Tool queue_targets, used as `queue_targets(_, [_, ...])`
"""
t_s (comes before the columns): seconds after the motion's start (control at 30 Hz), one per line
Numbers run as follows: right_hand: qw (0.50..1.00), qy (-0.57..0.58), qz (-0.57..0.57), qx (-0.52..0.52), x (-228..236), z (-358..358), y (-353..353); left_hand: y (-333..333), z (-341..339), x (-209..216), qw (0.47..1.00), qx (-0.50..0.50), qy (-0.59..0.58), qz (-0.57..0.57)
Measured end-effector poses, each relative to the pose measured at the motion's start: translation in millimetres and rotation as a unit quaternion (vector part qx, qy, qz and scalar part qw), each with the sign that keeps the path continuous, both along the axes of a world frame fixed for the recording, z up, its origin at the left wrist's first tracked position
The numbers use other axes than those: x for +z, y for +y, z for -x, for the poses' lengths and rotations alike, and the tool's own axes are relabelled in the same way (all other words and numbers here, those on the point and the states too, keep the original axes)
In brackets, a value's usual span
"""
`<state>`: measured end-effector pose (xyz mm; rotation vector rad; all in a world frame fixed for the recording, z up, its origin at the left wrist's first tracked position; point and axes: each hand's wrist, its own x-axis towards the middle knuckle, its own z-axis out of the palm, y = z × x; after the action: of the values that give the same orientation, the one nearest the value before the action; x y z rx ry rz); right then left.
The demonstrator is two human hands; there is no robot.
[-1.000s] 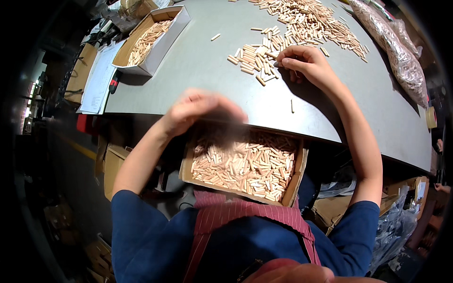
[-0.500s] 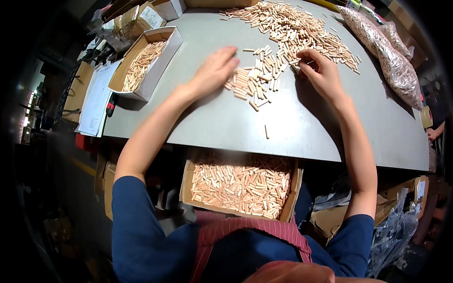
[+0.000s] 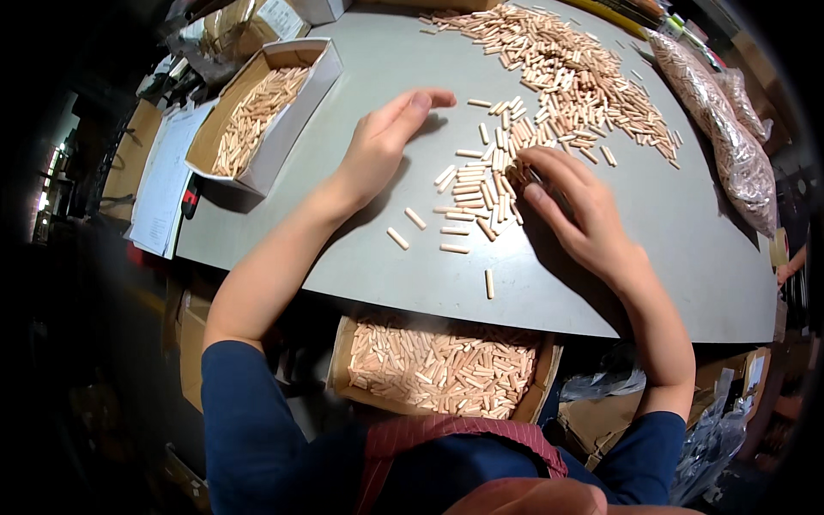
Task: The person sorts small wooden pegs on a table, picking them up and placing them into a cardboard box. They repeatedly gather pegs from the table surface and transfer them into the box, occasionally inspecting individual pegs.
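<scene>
A second ago I saw the left hand (image 3: pixel 382 142) down over the box of wooden dowels (image 3: pixel 442 369) at the table edge; now it lies flat on the grey table (image 3: pixel 678 232), fingers stretched toward the big dowel pile (image 3: pixel 558 77). The right hand (image 3: pixel 571 210) has slid nearer, onto the small loose cluster (image 3: pixel 476 193), which looks more spread out.

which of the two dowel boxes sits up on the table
The white-sided box at the table's far left, by the left hand. The brown box sits below the table's near edge.
</scene>
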<state>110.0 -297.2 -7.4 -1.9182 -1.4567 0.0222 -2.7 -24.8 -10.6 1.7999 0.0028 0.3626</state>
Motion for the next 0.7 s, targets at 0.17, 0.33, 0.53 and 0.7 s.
queue_targets(0.17, [0.972, -0.126, 0.172, 0.097, 4, 28, 3, 16, -7, -12, 0.998, 0.036, 0.011, -0.051])
queue_targets(0.33, [0.955, -0.15, 0.222, 0.128, 14, 45, -1, 16, -4, -11, 0.991, 0.035, 0.035, -0.121])
queue_targets(0.53, [0.96, -0.172, 0.194, 0.105, 10, 32, -2, 20, 10, -8, 0.983, 0.061, 0.06, -0.162])
queue_targets(0.7, [0.999, -0.033, 0.035, 0.005, 4, 1, -8, 12, 50, 0, 0.973, -0.011, 0.092, -0.213])
